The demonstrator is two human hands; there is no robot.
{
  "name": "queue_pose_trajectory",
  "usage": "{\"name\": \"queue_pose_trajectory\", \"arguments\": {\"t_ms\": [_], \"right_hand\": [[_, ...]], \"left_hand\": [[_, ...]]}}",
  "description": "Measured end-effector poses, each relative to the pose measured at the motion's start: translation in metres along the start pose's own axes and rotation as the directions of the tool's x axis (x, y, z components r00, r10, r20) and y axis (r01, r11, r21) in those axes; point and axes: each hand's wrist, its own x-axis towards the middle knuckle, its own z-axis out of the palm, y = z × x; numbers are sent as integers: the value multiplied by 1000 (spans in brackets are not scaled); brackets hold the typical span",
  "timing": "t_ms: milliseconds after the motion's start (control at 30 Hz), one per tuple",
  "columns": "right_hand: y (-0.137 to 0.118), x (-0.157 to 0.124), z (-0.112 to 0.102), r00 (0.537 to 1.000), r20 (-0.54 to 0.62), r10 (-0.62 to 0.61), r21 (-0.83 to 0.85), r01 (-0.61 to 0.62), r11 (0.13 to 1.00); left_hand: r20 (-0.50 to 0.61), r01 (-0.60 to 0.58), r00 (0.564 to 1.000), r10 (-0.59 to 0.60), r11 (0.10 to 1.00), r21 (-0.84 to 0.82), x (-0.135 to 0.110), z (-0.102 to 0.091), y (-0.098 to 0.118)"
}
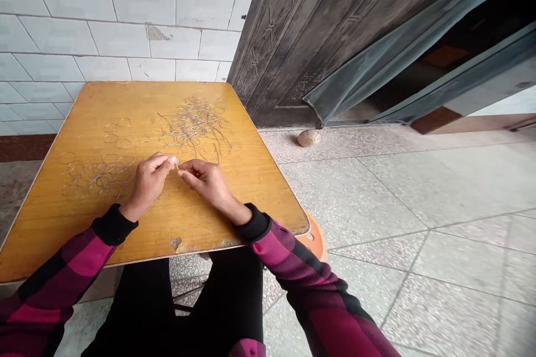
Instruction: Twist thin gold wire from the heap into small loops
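My left hand (151,179) and my right hand (208,181) meet above the middle of the wooden table. Both are closed in a pinch on a thin piece of wire (176,165), of which only a short bit shows between the fingertips. Beyond my hands lies a tangled heap of thin wires (195,122), some bent or curved. To the left of my left hand spreads a pile of looped wires (103,175). Several single wire loops (118,133) lie apart behind that pile.
The yellow-brown table (259,189) stands against a white tiled wall (142,0). An orange stool (315,237) shows beneath its right corner. At the right are a dark carved door (288,39), a hanging curtain (377,67) and a round stone-like object (309,138) on the floor.
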Motion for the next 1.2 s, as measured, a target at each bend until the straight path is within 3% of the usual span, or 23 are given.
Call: {"name": "queue_pose_trajectory", "arguments": {"t_ms": [300, 567, 633, 733, 900, 1067, 1200], "right_hand": [[-9, -2, -1, 999, 4, -48, -118, 48, 992], [-1, -1, -1, 987, 133, 91, 234, -120, 965], [0, 0, 0, 971, 188, 146, 400, -212, 892], [1, 4, -1, 920, 318, 230, 626, -386, 678], [5, 7, 0, 830, 510, 225, 736, -557, 386], [12, 8, 4, 786, 589, 191, 759, -618, 205], [9, 8, 5, 765, 613, 200, 749, -643, 163]], "left_hand": [[39, 133, 991, -129, 983, -123, -3, 5, 2], [232, 228, 957, -174, 946, -231, 4, -6, -2], [249, 246, 951, -181, 934, -261, 4, -6, 0], [258, 240, 952, -167, 928, -286, 3, -5, 3], [271, 224, 953, -137, 920, -322, 2, -4, 4], [245, 184, 963, -112, 938, -295, 0, -2, 6], [153, 105, 986, -68, 964, -243, -3, 3, 8]]}}
